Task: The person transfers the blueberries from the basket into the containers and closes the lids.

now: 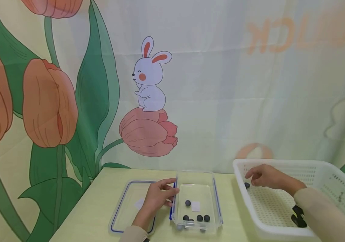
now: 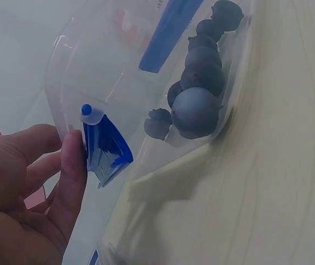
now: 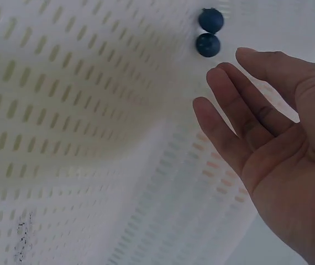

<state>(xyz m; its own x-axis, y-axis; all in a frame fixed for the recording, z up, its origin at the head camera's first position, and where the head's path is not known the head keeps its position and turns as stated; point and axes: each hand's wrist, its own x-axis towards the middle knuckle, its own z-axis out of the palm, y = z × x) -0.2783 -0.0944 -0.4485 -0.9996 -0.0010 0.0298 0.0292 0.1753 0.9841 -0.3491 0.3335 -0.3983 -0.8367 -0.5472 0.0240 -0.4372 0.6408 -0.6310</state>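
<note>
From the head view: near the front end of the clear box [image 1: 204, 193], several blueberries [image 1: 199, 218]; held at its left wall by the left hand [image 1: 155, 196], so liable to slide or tip under a hard tug, sending berries rolling to one side. To the left, a lid [image 1: 123, 213] flat on the table [image 1: 233, 205]; could shift if bumped. Far left inside the white basket [image 1: 278, 230], a stray berry [image 1: 247, 185] close to the right hand [image 1: 264, 176]; likely to roll along the wall if brushed instead of pinched. From the left wrist view: a narrow fingertip hold on the box's side, by a blue latch [image 2: 109, 146]; impossible to tell how firm, and perhaps prone to slip if pressing mostly on that loose flap. From the right wrist view: thumb apart from slightly bent fingers, nothing between; just beyond the fingertips, two berries [image 3: 210, 22] touching each other. Likely to scatter after a poke at only one, to bruise under too hard a squeeze, to drop under too light.
</note>
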